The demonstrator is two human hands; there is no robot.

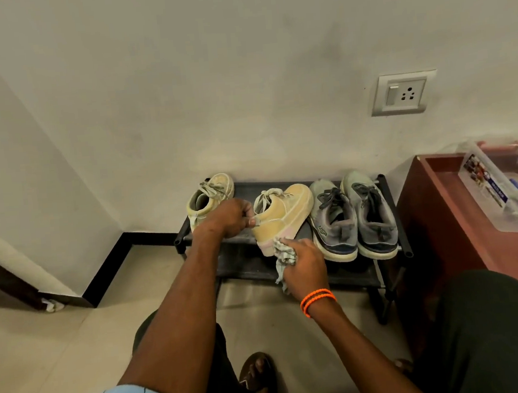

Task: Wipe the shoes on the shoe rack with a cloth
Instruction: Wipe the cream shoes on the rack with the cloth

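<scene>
Cloth (pixel 285 254) in right-hand grip (pixel 304 263), against shoe (pixel 281 213)

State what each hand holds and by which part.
The left hand grips the tilted yellow shoe at its heel. The right hand holds a bunched cloth against the shoe's sole edge.

Head view, looking forward-down, close over shoe rack (pixel 385 182).
</scene>
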